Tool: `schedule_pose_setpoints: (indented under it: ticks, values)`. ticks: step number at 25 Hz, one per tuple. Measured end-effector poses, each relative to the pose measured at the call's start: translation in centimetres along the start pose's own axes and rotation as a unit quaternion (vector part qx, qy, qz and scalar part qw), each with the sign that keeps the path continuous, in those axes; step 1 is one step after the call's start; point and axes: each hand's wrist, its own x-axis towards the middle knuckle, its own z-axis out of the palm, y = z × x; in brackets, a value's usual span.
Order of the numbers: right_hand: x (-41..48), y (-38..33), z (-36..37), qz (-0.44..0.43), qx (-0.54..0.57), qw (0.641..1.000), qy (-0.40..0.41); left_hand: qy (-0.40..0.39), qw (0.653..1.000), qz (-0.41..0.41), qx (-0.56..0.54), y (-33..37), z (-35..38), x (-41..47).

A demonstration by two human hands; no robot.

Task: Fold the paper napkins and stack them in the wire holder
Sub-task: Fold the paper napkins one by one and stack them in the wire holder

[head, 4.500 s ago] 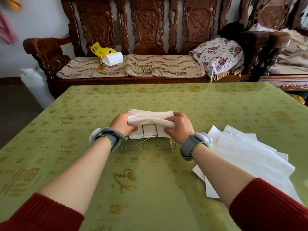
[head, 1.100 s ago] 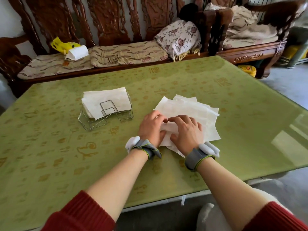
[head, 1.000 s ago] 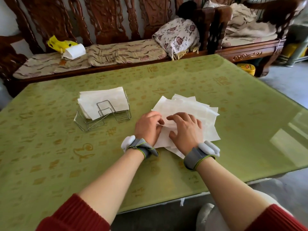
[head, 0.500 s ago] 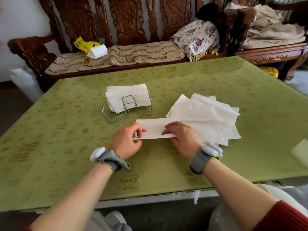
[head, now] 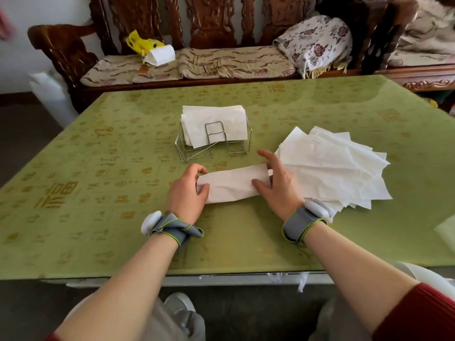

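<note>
Currently mid-fold, judging by the strip shape. Holding napkin (head: 234,184) flat on table (head: 98,193), long axis 9-to-3. Pinching the 9 o'clock end with left hand (head: 187,190), fingers curled round it. Pinning the 3 o'clock end with right hand (head: 278,183): thumb on top, fingers nearly straight, nothing clamped. Probably folding end over end next, along that axis, with either hand equally near its own end. Got holder (head: 214,143) near at 12 o'clock of the strip, not touching, and loose pile (head: 332,166) just beside at 3.
</note>
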Motion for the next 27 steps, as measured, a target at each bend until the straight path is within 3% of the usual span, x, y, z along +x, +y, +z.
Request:
schedule_pose_setpoints:
  ticks: [2,6,11,16,18,23,27]
  values:
    - [0.1,0.1,0.3,-0.008,0.013,1.0,0.026,0.007,1.0,-0.005,0.01,-0.1,0.1,0.7]
    - [0.1,0.7,0.9,-0.103,-0.153,0.982,0.05,0.025,1.0,-0.01,0.007,-0.2,0.2,1.2]
    - [0.0,0.7,1.5,-0.139,-0.184,0.969,-0.084,0.057,0.991,0.106,0.063,-0.2,0.0,0.9]
    - [-0.2,0.3,1.9,-0.137,-0.219,0.951,-0.168,-0.164,0.965,0.176,0.105,1.1,1.9,-0.8]
    - [0.0,-0.1,1.9,-0.128,-0.2,0.958,-0.162,-0.167,0.965,0.163,0.122,0.4,2.1,-0.5]
    - [0.3,-0.1,1.5,-0.114,-0.223,0.95,-0.185,-0.143,0.979,0.032,0.14,-1.0,0.3,1.5]
    - [0.5,-0.5,0.4,-0.096,-0.183,0.968,-0.144,-0.122,0.981,0.074,0.134,1.8,1.1,1.2]
